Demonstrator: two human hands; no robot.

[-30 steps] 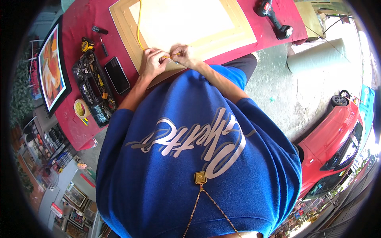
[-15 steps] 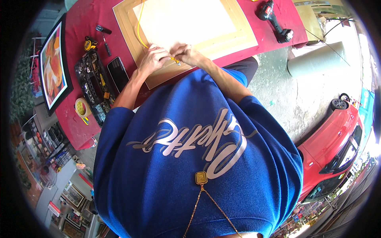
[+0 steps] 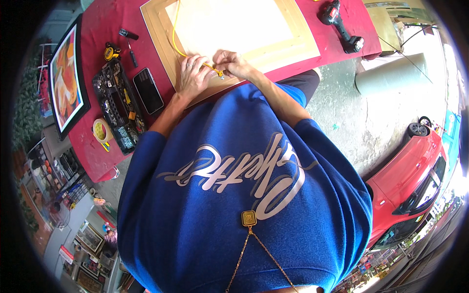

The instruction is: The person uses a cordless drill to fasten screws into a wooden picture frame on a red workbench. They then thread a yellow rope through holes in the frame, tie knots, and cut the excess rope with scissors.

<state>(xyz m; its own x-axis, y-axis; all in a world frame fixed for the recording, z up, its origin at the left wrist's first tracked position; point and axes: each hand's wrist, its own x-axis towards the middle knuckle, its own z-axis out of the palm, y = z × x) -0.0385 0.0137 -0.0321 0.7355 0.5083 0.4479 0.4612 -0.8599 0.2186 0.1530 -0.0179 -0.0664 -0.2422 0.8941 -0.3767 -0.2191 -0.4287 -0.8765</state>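
A flat rectangular panel (image 3: 305, 41), tan around its border and pale in the middle, lies in front of me on the table. A yellow cord (image 3: 174, 34) runs down its left part to the near edge, where it forms a knot beside a small shiny metal fitting (image 3: 222, 77). My left hand (image 3: 193, 77) has its fingers bent and pressed on the cord left of the knot. Close by, my right hand (image 3: 232, 65) pinches the cord at the knot, fingertips together. Its fingers partly hide the cord's end.
A red cloth covers the table (image 3: 93, 49). Left of the panel lie a phone (image 3: 148, 91), a tool tray (image 3: 117, 105), a tape measure (image 3: 111, 51), a screwdriver (image 3: 132, 54), a tape roll (image 3: 102, 131) and a framed picture (image 3: 66, 78). A cordless drill (image 3: 342, 28) lies at right.
My left hand has shifted slightly right and lifted its fingers somewhat, so more of the cord shows beside the knot. My right hand stays at the knot.
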